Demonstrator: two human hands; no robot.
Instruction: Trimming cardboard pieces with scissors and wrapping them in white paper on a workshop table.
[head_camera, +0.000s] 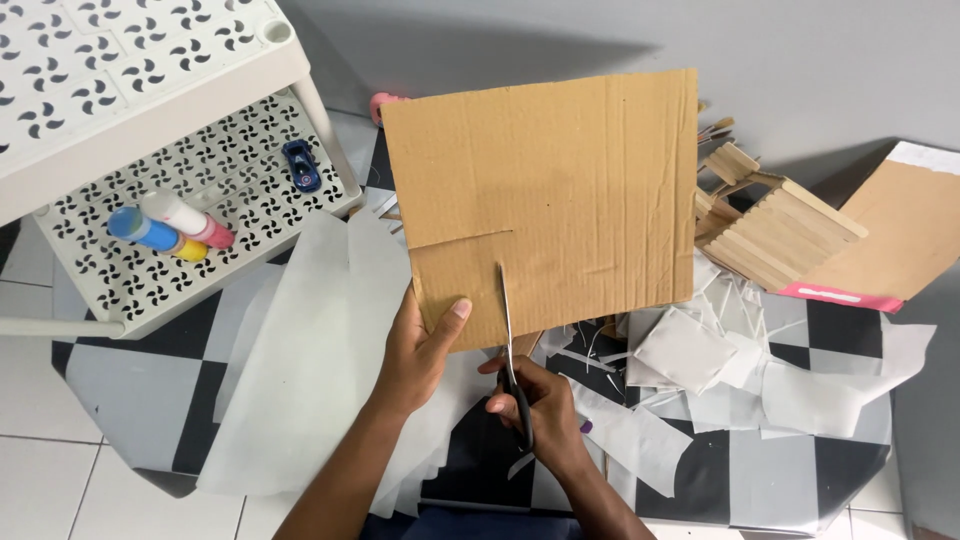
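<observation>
My right hand (535, 410) grips scissors (512, 350), blades up in the cardboard sheet (545, 200). Left hand (425, 345) pinches the sheet's lower-left corner, keeping it taut (paper scraps (700, 350) beneath). Stick model (770, 225) at the mat's far right edge.

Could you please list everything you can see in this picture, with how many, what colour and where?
cardboard sheet: one, brown, centre, partly cut
scissors: one, black handles, cutting upward into the sheet
shelf rack: one, white, upper left
glue tubes: about three, blue, pink, yellow, on the rack
toy car: one, blue, on the rack
stick house: one, tan, right
paper pieces: many, white, on the checkered floor
left hand: holds the sheet's lower edge
right hand: grips the scissors
</observation>
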